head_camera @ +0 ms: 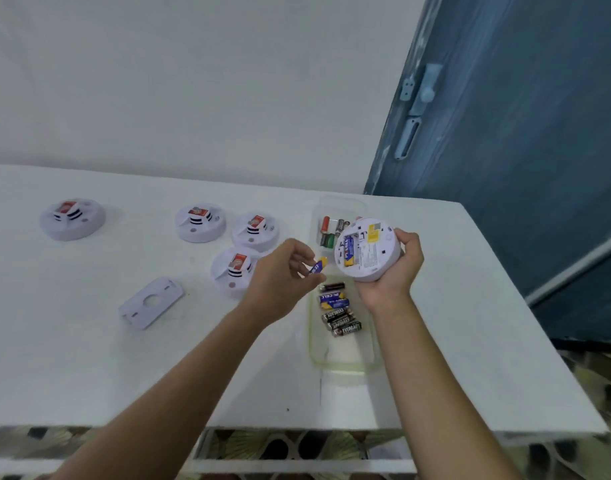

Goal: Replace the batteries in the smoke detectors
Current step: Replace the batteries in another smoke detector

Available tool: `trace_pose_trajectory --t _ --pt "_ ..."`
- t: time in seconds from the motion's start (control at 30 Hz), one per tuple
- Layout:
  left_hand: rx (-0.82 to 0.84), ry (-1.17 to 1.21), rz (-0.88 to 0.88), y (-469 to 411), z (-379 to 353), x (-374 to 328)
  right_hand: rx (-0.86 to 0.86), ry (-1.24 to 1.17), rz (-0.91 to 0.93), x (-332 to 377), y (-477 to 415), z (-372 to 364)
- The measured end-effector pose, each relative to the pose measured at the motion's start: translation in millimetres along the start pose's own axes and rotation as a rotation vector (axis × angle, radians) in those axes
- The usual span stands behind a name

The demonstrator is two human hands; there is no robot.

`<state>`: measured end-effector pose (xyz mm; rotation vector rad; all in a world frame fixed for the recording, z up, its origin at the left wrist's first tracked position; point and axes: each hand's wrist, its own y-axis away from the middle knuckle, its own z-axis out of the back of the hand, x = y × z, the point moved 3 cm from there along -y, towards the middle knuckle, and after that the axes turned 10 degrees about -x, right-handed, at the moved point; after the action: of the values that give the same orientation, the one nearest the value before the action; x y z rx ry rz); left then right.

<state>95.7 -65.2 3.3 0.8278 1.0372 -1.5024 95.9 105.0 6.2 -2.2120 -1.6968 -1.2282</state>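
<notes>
On the white bench four smoke detectors lie at the left, with a loose back plate nearer. The left hand pinches a blue-yellow battery over the clear tray of batteries. The right hand grips an open detector, above the tray, with one battery inside.

Table white; wall white. Door blue, mottled with paler streaks.

Table detectors: white, red label, black slots.

Held detector: white back, yellow sticker; fitted battery blue and yellow.

Held battery: blue, yellow end.

Tray: clear, greenish rim. In it: black batteries with pale lettering, blue-yellow battery, red battery, green battery.

Plate: white.

Floor: dark-and-cream fan pattern.
</notes>
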Motion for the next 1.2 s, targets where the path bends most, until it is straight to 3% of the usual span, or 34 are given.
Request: trace_pose_trajectory --t 0.1,0.4,0.63,0.73,0.9,1.2 --pt "0.061 -0.215 -0.121 5 -21 -5 -0.039 0.003 0.033 15 -2 15" --pt "0.421 -0.319 -0.418 36 -52 -13 -0.032 -0.023 0.017 33 -2 39" --pt "0.452 -0.400 -0.508 43 -55 -4 -0.028 0.002 -0.022 28 4 43" --pt "0.383 -0.396 -0.457 42 -53 -4 -0.019 0.007 -0.035 24 7 43" --pt "-0.010 -0.257 -0.431 28 -35 -24 0.001 0.071 -0.084 17 13 42" --pt "0.111 -0.342 -0.421 18 -34 -51 0.118 0.180 -0.132 19 26 33"
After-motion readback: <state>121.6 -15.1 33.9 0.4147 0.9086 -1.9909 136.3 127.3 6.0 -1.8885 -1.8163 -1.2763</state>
